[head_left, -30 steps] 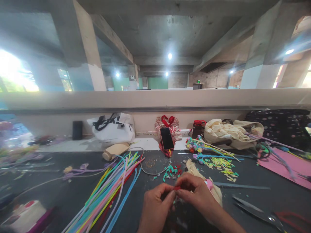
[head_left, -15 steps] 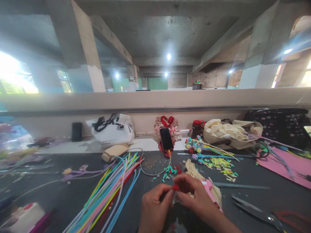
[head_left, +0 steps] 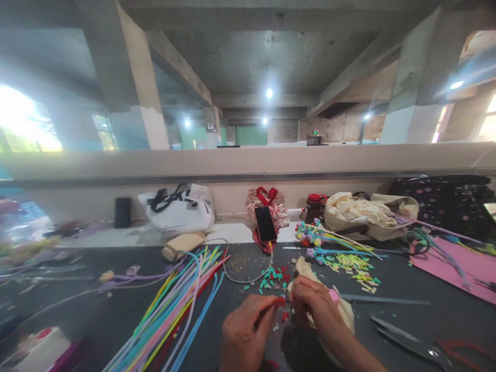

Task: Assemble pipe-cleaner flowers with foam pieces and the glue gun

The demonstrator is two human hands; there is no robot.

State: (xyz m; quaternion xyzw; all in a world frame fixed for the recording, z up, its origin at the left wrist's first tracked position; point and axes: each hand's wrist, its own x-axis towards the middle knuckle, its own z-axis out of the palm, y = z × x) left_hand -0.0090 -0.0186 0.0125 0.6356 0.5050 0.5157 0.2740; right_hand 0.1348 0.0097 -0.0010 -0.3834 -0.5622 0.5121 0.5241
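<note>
Between the thumb and forefinger of my left hand (head_left: 248,326) is a short red piece of pipe cleaner (head_left: 279,301), its end poking out toward the right. My right hand (head_left: 313,302) is just beside it, a small gap away, with fingertips pinched together; whatever they hold, if anything, is hidden. Below the gap lies another small red piece (head_left: 285,315) on the dark table. Beyond my hands are scattered short green pieces (head_left: 267,281) mixed with red ones. A cream cloth (head_left: 346,312) lies partly behind my right hand.
A bundle of long coloured pipe cleaners (head_left: 170,310) spreads to the left. Scissors (head_left: 411,338) lie at the right, near a pink sheet (head_left: 461,263). Yellow cut pieces (head_left: 352,263) and small pipe-cleaner flowers (head_left: 310,235) sit farther back. A phone (head_left: 265,225) with a cable leans on a patterned bag.
My hands have come apart: the right has shifted a little right and up, away from the red piece, which stays in my left fingers.
</note>
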